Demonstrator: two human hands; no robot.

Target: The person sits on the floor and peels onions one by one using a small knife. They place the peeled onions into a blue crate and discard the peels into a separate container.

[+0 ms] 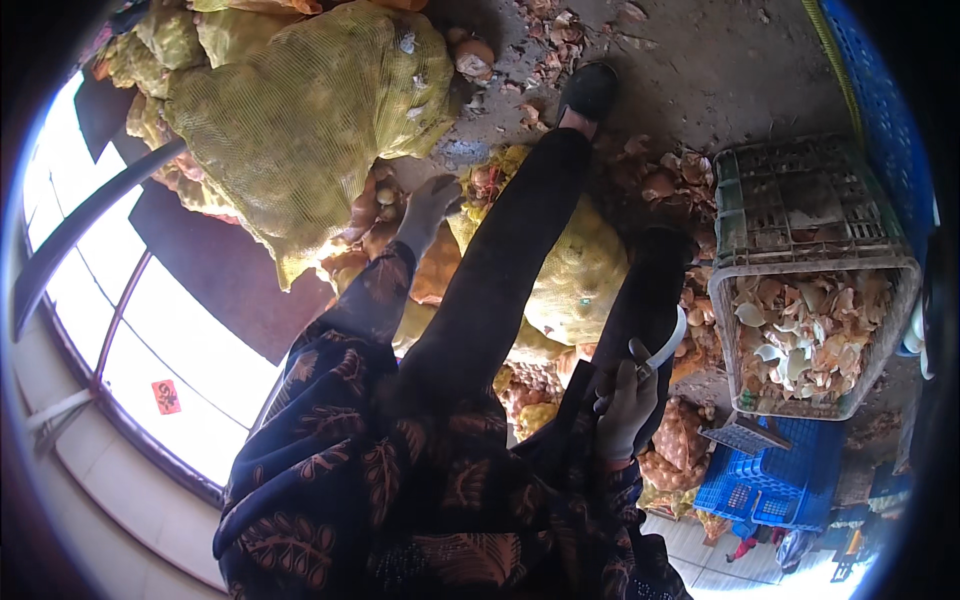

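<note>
My left hand [428, 208], in a pale glove, reaches out between two yellow mesh sacks with its fingers stretched. Beside it lie onions [386, 196], and I see nothing held in its fingers. The large full mesh sack [290, 120] is to its left; another yellow mesh sack [580, 270] sits behind my legs. My right hand [622, 415], gloved too, is closed on a knife beside my right leg. The knife's pale curved blade [668, 342] points up and to the right; its handle is mostly hidden in the fingers.
On the right a dirty plastic crate [722, 330] holds onion skins and peeled scraps. Blue crates [765, 480] stand below it, near a mesh sack of onions [680, 445]. Loose skins [690, 180] litter the floor around my shoes. A dark curved bar [85, 220] crosses the left side.
</note>
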